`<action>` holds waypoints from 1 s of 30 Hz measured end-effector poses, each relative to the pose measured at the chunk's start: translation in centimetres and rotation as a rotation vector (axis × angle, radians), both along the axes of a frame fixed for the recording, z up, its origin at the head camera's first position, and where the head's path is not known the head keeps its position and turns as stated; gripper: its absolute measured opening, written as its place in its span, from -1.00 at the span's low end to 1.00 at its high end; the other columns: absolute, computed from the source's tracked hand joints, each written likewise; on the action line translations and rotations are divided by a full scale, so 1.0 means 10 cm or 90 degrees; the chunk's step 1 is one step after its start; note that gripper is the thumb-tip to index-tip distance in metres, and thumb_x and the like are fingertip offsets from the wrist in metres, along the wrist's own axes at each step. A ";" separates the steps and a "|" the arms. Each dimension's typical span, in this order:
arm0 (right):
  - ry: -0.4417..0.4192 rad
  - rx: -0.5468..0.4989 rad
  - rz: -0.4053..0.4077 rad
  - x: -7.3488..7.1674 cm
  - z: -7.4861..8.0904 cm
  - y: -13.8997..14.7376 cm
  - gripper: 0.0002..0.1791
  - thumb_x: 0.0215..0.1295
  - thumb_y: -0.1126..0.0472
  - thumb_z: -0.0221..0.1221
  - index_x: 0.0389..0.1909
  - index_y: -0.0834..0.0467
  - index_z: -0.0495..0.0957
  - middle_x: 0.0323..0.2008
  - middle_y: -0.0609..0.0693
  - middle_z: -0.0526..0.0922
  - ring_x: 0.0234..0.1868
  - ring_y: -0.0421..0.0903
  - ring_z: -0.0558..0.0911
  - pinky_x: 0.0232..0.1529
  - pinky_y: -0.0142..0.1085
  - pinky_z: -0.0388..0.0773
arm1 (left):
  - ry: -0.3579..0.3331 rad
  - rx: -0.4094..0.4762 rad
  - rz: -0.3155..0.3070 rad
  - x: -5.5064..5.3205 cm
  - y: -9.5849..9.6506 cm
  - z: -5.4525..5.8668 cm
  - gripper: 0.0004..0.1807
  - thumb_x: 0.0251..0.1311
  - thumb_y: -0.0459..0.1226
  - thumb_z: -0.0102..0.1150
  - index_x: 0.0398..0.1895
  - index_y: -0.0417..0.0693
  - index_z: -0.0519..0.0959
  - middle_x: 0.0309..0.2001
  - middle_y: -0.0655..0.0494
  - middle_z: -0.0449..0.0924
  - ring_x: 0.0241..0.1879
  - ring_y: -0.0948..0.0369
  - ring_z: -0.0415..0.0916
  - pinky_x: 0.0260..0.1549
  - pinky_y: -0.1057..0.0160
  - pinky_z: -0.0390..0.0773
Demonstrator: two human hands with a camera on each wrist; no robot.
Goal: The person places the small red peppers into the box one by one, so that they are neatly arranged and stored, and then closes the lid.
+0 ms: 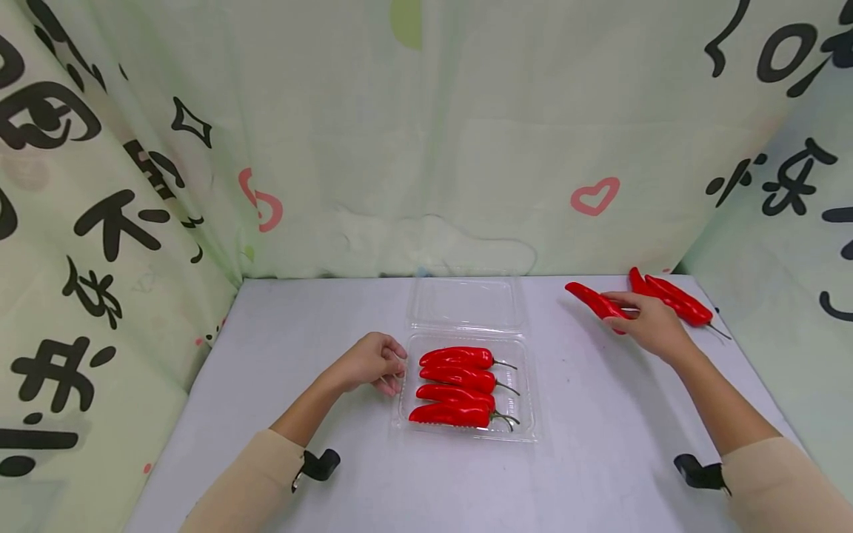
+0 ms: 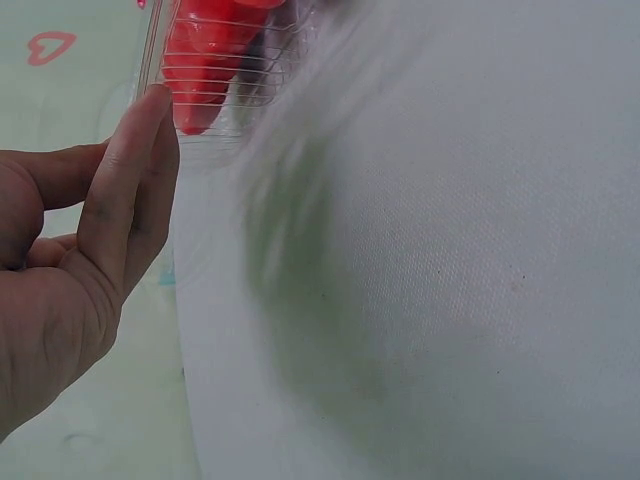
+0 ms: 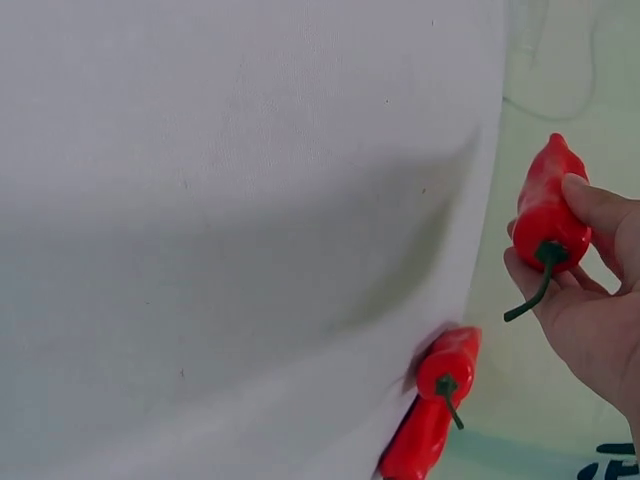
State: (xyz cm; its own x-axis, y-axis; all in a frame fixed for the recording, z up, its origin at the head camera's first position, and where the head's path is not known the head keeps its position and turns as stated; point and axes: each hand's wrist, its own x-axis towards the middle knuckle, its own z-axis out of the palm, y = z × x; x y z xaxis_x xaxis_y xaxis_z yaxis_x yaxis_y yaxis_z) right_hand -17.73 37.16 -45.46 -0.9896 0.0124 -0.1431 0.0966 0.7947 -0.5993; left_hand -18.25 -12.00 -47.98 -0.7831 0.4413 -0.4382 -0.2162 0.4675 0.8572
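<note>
My right hand [image 1: 649, 326] grips a red chili pepper [image 1: 589, 300] above the table's far right part. In the right wrist view, thumb and fingers close round this pepper [image 3: 550, 210], its green stem hanging toward the camera. Beside the left edge of a clear plastic box [image 1: 526, 400] is my left hand [image 1: 373, 363]. Its fingers [image 2: 110, 215] are fairly straight, fingertips at the box wall; I cannot tell how firmly they touch. Several red peppers [image 1: 456, 380] lie side by side in the box, stems to the right. The box's hinged lid [image 1: 469, 303] lies folded back.
Two more red peppers [image 1: 680, 300] lie at the table's far right corner, near its edge. The white table [image 1: 320, 488] meets a printed curtain [image 1: 466, 148] at the back and sides.
</note>
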 end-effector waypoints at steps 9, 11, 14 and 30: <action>0.005 -0.004 0.043 0.05 0.07 -0.11 -0.23 0.37 0.10 0.34 0.50 0.27 0.29 0.28 0.46 0.43 0.20 0.39 0.43 -0.11 0.01 0.79 | 0.000 0.005 -0.004 0.00 0.01 0.00 -0.74 0.37 -0.42 0.24 0.05 -0.37 0.50 -0.29 -0.25 0.68 -0.57 0.14 0.69 -0.47 0.20 0.77; 0.007 -0.007 0.051 0.07 0.09 -0.16 -0.23 0.38 0.09 0.34 0.50 0.27 0.29 0.29 0.45 0.44 0.21 0.39 0.43 -0.10 0.02 0.79 | 0.000 0.004 -0.005 0.00 0.00 0.00 -0.74 0.37 -0.43 0.23 0.04 -0.38 0.50 -0.30 -0.25 0.68 -0.57 0.14 0.69 -0.48 0.20 0.77; 0.010 -0.007 0.062 0.08 0.11 -0.22 -0.24 0.38 0.08 0.33 0.49 0.26 0.31 0.28 0.43 0.46 0.22 0.40 0.44 -0.10 0.02 0.79 | -0.002 0.001 -0.005 0.00 0.00 0.00 -0.74 0.38 -0.42 0.23 0.05 -0.37 0.50 -0.30 -0.23 0.69 -0.57 0.14 0.69 -0.47 0.21 0.77; 0.036 -0.019 0.114 0.15 0.29 -0.58 -0.29 0.33 0.17 0.37 0.45 0.23 0.39 0.21 0.38 0.55 0.14 0.33 0.55 -0.12 -0.01 0.80 | -0.002 0.006 -0.005 0.03 0.00 0.04 -0.73 0.38 -0.45 0.20 0.06 -0.41 0.49 -0.28 -0.26 0.69 -0.57 0.15 0.69 -0.48 0.21 0.77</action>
State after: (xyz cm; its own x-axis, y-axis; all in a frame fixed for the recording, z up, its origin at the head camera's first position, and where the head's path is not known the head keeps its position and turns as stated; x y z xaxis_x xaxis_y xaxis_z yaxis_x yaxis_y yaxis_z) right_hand -16.23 31.31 -42.59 -0.9820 -0.1689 -0.0849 -0.0798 0.7776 -0.6236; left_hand -17.94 -11.96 -47.59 -0.7779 0.4520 -0.4366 -0.2157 0.4606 0.8610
